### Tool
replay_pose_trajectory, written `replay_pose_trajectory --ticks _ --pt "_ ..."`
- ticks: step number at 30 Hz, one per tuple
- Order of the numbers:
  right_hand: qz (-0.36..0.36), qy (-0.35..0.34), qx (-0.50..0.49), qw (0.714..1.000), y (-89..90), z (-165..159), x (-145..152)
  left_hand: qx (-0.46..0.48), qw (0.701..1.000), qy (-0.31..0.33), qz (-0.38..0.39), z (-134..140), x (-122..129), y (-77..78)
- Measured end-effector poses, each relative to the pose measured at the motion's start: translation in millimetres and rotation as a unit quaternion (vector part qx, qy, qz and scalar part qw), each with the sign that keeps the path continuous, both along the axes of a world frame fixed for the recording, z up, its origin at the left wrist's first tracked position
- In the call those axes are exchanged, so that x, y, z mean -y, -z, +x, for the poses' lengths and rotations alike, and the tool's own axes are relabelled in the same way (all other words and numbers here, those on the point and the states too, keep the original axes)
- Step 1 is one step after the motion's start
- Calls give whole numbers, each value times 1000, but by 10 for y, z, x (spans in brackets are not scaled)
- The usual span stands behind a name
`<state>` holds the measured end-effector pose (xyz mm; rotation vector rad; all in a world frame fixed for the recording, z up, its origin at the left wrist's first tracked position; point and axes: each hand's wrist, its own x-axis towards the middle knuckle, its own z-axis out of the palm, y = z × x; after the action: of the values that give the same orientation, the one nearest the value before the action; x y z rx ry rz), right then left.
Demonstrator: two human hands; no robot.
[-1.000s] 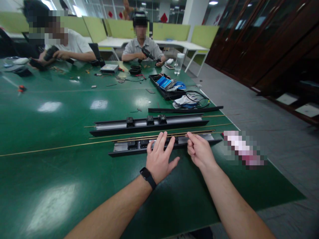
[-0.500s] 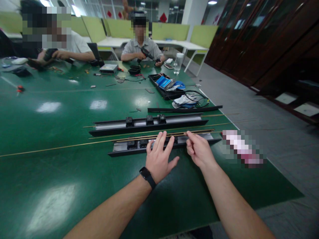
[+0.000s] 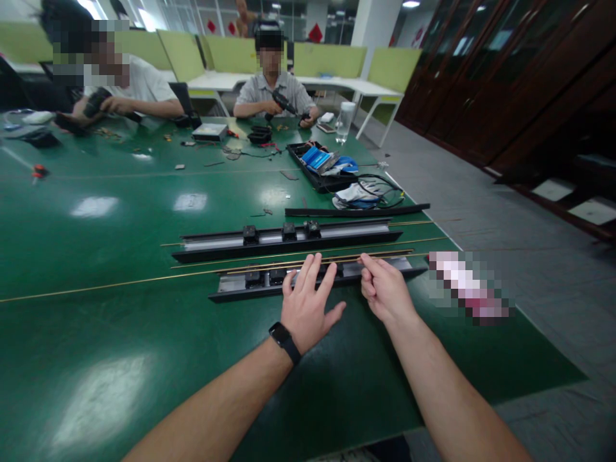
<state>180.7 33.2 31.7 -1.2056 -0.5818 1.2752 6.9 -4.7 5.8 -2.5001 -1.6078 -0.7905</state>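
Observation:
My left hand [image 3: 310, 308], wearing a black watch [image 3: 283, 340], lies palm down with its fingers spread over the near black channel [image 3: 240, 295]. Its fingertips rest on or just above a thin brass-coloured rod [image 3: 120, 283] that runs far out to the left. To its right, my right hand [image 3: 385, 289] is closed, with thumb and index finger pinched at that rod or one beside it. Several small black blocks [image 3: 253, 278] sit inside the near channel, partly hidden by my left hand. Behind it lies a similar far channel [image 3: 231, 251] with black blocks [image 3: 289, 232] in its pale trough.
A black strip [image 3: 356, 211], gloves [image 3: 360, 194] with cables, and a black tray [image 3: 322, 183] of blue items lie farther back. Two people sit across the green table [image 3: 144, 333], one holding a power drill [image 3: 283, 102]. A blurred pink item [image 3: 469, 285] lies right.
My hands, the rods and the channels stay practically where they were. The person at the far left has shifted slightly.

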Motion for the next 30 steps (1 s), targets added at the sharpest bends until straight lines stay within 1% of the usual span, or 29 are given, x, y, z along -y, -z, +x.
replay_pose_trajectory --ticks 5,12,19,26,30 --pt "4 12 4 1000 16 4 -10 2 1000 -1 4 1 1 5" --pt "4 -6 5 1000 38 28 -8 2 1000 -1 3 -2 3 5" --pt "-4 -26 16 1000 2 16 12 -3 1000 -3 6 -2 -1 15" --pt "-2 -17 3 1000 39 22 -9 -4 1000 -2 3 -2 0 10" --pt "5 -4 -2 1000 29 10 -14 -3 1000 2 2 2 -4 10"
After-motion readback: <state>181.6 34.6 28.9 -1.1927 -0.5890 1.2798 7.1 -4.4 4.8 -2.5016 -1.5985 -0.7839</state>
